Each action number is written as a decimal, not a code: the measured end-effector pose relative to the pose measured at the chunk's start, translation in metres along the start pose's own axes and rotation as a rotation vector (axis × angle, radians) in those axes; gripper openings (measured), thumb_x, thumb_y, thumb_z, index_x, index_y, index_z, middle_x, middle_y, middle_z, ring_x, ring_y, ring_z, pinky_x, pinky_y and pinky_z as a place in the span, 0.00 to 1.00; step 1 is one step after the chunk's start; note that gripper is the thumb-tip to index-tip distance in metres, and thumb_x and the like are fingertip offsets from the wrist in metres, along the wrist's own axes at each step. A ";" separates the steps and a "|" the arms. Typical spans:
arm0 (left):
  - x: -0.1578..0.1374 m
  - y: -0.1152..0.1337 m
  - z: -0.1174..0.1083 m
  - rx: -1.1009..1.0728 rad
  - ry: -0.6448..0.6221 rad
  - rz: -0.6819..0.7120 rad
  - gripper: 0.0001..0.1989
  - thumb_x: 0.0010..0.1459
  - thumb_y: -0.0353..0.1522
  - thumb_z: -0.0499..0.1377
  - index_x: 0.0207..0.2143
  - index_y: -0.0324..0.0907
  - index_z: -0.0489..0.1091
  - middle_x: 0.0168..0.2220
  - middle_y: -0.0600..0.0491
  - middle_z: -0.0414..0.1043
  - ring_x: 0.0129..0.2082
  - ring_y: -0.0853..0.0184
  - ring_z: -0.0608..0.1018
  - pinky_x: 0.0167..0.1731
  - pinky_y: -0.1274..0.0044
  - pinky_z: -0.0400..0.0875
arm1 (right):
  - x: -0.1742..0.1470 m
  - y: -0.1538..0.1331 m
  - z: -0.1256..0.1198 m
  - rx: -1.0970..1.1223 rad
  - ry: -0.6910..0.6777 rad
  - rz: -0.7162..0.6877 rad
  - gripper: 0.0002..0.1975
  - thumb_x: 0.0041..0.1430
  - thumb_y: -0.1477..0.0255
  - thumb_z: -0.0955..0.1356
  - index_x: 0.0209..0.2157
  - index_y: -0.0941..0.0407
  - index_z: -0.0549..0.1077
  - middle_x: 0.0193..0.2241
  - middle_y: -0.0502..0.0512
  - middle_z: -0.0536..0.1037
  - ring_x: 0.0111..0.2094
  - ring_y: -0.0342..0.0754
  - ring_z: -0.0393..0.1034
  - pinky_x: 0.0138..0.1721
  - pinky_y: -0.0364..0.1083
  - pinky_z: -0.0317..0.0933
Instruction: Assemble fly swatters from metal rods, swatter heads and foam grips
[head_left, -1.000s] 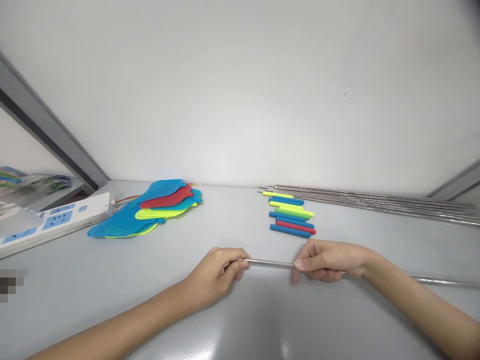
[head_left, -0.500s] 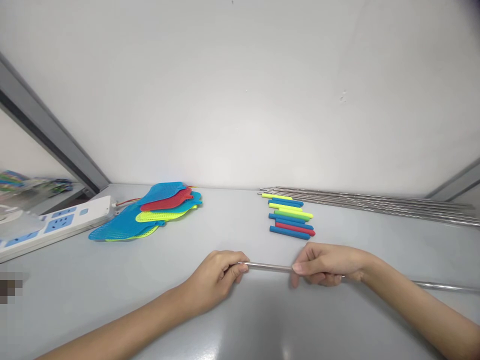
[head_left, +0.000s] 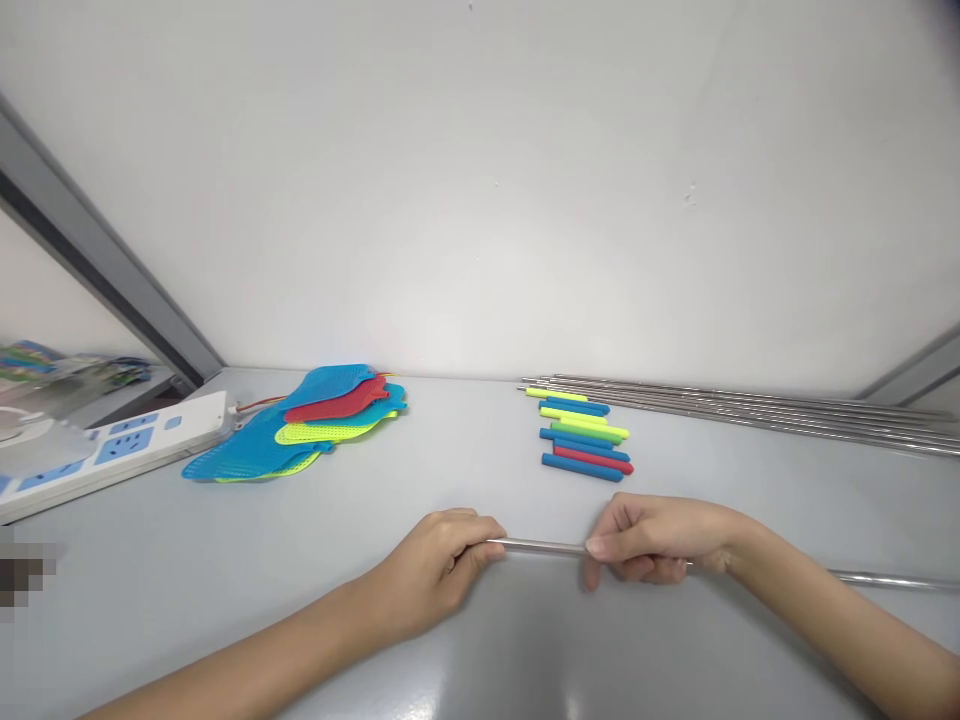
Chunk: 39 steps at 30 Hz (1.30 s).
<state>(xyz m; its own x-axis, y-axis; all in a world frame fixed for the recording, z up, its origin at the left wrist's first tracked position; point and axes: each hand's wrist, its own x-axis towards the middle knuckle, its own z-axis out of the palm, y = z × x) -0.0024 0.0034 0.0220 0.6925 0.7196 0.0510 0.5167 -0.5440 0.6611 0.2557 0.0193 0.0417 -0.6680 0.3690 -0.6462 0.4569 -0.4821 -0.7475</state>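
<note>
Okay, so biggest thing first: a plain pale wall (head_left: 480,200) fills the whole back, with a shiny grey tabletop (head_left: 457,440) running up to it. Over on the right, a bunch of thin metal rods (head_left: 712,402) lies side by side along the wall, ends slightly uneven. One more rod, the held rod (head_left: 544,546), is out front near the person, pretty much level. It runs from one hand to the other, and what looks like the rest of it shows past the right forearm, going out of frame.

On the left there's a white power strip (head_left: 191,412) with blue socket panels, and just beside it an overlapping heap of mesh paddles (head_left: 330,402) in blue, red and yellow.

Both hands are busy btw. The left hand (head_left: 446,562) is wrapped around the rod, covering whatever end it has there. The right hand (head_left: 660,535) pinches it with the thumb on the near side, one fingertip dangling below.

Smallest stuff: coloured tubes (head_left: 577,440) in blue, yellow, green and red, stacked in a loose row behind the right hand.
</note>
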 end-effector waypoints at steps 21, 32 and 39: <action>-0.001 0.003 0.001 0.006 -0.014 0.032 0.14 0.60 0.34 0.43 0.31 0.41 0.66 0.24 0.56 0.64 0.26 0.72 0.65 0.28 0.81 0.58 | 0.000 -0.003 0.015 0.015 0.042 0.011 0.18 0.50 0.60 0.63 0.35 0.61 0.72 0.15 0.43 0.50 0.13 0.33 0.38 0.12 0.39 0.30; -0.001 0.003 0.001 0.014 -0.018 0.033 0.14 0.60 0.33 0.42 0.32 0.41 0.66 0.24 0.55 0.64 0.27 0.72 0.65 0.28 0.80 0.59 | 0.004 -0.003 0.017 0.027 0.046 -0.004 0.19 0.49 0.59 0.64 0.34 0.61 0.73 0.14 0.43 0.50 0.13 0.33 0.39 0.12 0.38 0.30; -0.001 0.005 0.002 0.027 -0.024 0.036 0.14 0.60 0.33 0.43 0.31 0.41 0.66 0.24 0.55 0.64 0.27 0.72 0.65 0.28 0.81 0.59 | 0.004 -0.003 0.019 0.016 0.050 -0.017 0.20 0.50 0.59 0.63 0.35 0.61 0.72 0.14 0.43 0.50 0.14 0.33 0.39 0.12 0.38 0.30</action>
<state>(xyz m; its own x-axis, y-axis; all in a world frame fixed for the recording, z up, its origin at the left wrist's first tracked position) 0.0001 -0.0009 0.0241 0.7226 0.6890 0.0566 0.5044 -0.5814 0.6384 0.2407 0.0072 0.0438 -0.6450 0.4166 -0.6406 0.4361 -0.4877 -0.7563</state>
